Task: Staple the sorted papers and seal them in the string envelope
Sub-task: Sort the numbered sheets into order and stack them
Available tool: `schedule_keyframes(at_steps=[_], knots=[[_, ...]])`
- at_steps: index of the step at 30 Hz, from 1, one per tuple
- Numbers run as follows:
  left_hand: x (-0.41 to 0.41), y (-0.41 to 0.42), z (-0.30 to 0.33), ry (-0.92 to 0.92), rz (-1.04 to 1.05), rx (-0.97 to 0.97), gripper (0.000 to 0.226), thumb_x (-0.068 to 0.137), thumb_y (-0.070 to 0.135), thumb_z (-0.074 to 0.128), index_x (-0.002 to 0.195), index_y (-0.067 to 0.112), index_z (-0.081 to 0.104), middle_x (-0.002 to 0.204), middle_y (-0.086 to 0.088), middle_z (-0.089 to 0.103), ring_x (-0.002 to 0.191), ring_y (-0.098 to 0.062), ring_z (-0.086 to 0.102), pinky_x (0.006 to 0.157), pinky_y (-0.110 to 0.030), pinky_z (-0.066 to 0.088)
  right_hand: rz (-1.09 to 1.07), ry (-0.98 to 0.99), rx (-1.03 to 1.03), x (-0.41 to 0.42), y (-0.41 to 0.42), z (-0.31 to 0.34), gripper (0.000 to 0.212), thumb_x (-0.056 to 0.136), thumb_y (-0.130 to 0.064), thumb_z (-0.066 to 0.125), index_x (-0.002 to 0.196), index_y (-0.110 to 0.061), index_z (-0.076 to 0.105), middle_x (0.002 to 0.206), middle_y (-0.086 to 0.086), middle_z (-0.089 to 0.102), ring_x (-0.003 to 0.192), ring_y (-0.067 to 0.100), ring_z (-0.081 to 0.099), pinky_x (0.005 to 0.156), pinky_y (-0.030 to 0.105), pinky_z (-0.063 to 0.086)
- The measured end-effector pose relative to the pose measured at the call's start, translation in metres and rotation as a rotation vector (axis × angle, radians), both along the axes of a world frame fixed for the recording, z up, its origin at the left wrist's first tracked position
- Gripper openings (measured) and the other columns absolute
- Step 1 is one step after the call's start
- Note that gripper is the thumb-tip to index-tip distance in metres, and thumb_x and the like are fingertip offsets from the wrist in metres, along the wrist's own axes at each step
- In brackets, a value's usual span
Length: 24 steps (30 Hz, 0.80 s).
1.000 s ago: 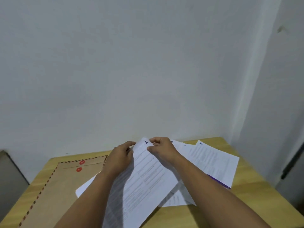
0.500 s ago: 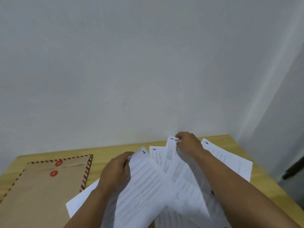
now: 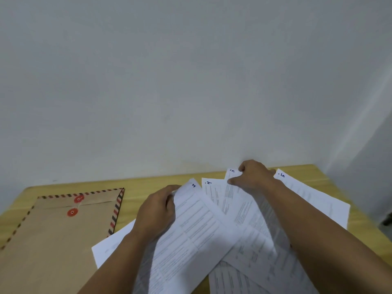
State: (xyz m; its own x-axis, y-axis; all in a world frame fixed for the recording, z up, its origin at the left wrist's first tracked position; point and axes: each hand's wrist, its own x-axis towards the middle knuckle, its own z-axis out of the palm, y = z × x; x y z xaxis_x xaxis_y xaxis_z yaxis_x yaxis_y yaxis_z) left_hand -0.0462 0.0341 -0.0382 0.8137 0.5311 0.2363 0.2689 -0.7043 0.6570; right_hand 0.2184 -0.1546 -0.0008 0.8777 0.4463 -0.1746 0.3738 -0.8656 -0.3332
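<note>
The papers lie fanned across the lower centre and lower right of the frame, on the wooden table. They are numbered by hand at the top corners: 1, 4, 3 and 5 can be read.

The left hand grips the top left edge of sheet 1, fingers curled around it, and the sheet is lifted off the pile. The right hand, at centre right, pinches the top of sheet 3 between thumb and fingers. The envelope lies flat at lower left, well apart from the hands, its two red string discs near the top edge. No stapler is in view.

The sheets look thin, light and limp. They bow where lifted and would likely slide over one another and crease if squeezed mid-page. The best hold is probably at the top corners, by the numbers. Once in order, they could be squared by tapping the edges on the table. The envelope looks stiffer and should handle well by its flap end.
</note>
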Motion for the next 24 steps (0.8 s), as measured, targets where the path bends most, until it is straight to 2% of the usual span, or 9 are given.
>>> schedule_keyframes(at_steps=[3, 8, 11, 18, 21, 24], knots=[[-0.001, 0.000, 0.001, -0.003, -0.005, -0.003, 0.045, 0.097, 0.012, 0.048, 0.122, 0.045, 0.063, 0.073, 0.029, 0.066, 0.064, -0.002, 0.059, 0.056, -0.025, 0.040, 0.011, -0.005, -0.122, -0.003, 0.000, 0.004, 0.085, 0.051, -0.085, 0.079, 0.114, -0.031, 0.058, 0.121, -0.004, 0.060, 0.124, 0.027, 0.053, 0.106, 0.054, 0.030], [-0.002, 0.000, 0.000, -0.005, -0.023, -0.008, 0.046, 0.097, 0.011, 0.048, 0.124, 0.045, 0.062, 0.078, 0.027, 0.069, 0.072, -0.006, 0.065, 0.059, -0.030, 0.049, 0.049, 0.015, -0.238, -0.013, 0.002, 0.007, 0.114, 0.046, -0.089, 0.079, 0.136, -0.028, 0.047, 0.134, 0.005, 0.052, 0.133, 0.031, 0.045, 0.108, 0.056, 0.031], [-0.002, -0.001, 0.000, -0.003, -0.029, -0.011, 0.047, 0.097, 0.010, 0.048, 0.124, 0.045, 0.062, 0.076, 0.029, 0.067, 0.069, -0.006, 0.062, 0.058, -0.028, 0.044, 0.059, 0.047, -0.247, -0.014, 0.001, 0.007, 0.123, 0.042, -0.090, 0.080, 0.142, -0.028, 0.042, 0.137, 0.005, 0.052, 0.134, 0.032, 0.043, 0.110, 0.057, 0.030], [-0.001, 0.000, 0.001, 0.006, -0.046, -0.021, 0.048, 0.095, 0.008, 0.048, 0.123, 0.043, 0.065, 0.076, 0.036, 0.065, 0.068, -0.001, 0.061, 0.059, -0.026, 0.043, 0.080, 0.053, -0.219, -0.013, -0.002, 0.006, 0.123, 0.040, -0.090, 0.081, 0.140, -0.029, 0.043, 0.136, 0.002, 0.055, 0.134, 0.030, 0.046, 0.106, 0.056, 0.029], [-0.001, 0.001, 0.001, 0.011, -0.046, -0.015, 0.048, 0.094, 0.008, 0.047, 0.123, 0.042, 0.065, 0.072, 0.034, 0.064, 0.064, -0.003, 0.059, 0.057, -0.027, 0.043, 0.078, 0.051, -0.198, -0.014, -0.004, 0.008, 0.113, 0.046, -0.086, 0.083, 0.137, -0.030, 0.048, 0.138, 0.001, 0.052, 0.137, 0.029, 0.043, 0.110, 0.057, 0.026], [-0.002, 0.001, 0.002, 0.012, -0.050, -0.003, 0.048, 0.094, 0.007, 0.048, 0.124, 0.040, 0.066, 0.071, 0.035, 0.063, 0.064, -0.001, 0.059, 0.058, -0.026, 0.042, 0.080, 0.025, -0.162, -0.012, -0.004, 0.010, 0.095, 0.048, -0.081, 0.086, 0.124, -0.031, 0.056, 0.131, -0.001, 0.050, 0.130, 0.026, 0.042, 0.111, 0.052, 0.028]])
